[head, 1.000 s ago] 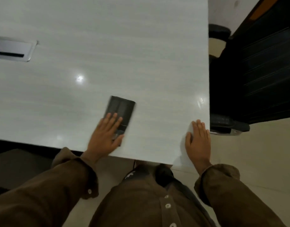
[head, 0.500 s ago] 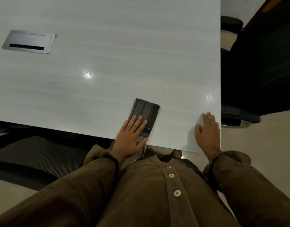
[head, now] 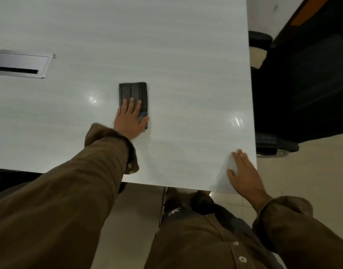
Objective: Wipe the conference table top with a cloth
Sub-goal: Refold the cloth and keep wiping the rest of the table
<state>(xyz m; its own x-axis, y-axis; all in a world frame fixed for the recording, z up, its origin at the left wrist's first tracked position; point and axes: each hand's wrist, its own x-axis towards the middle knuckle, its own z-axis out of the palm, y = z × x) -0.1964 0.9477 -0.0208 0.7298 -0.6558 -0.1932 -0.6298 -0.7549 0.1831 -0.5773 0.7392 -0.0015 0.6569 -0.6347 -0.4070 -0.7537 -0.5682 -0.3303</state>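
A dark folded cloth (head: 133, 91) lies flat on the pale wood-grain conference table (head: 166, 45), about the middle of the near half. My left hand (head: 130, 119) presses down on the cloth's near end with fingers spread flat over it; the arm is stretched forward. My right hand (head: 244, 172) rests palm-down on the table's near right corner, fingers together, holding nothing.
A silver cable-port flap (head: 19, 64) is set into the table at the far left. A black office chair (head: 302, 84) stands close against the table's right edge. A dark chair (head: 7, 181) sits under the near left edge. Tiled floor lies below.
My left hand has pushed the cloth away from the near edge toward the table's middle, and the arm has stretched out. The right hand has stayed on the near right corner.
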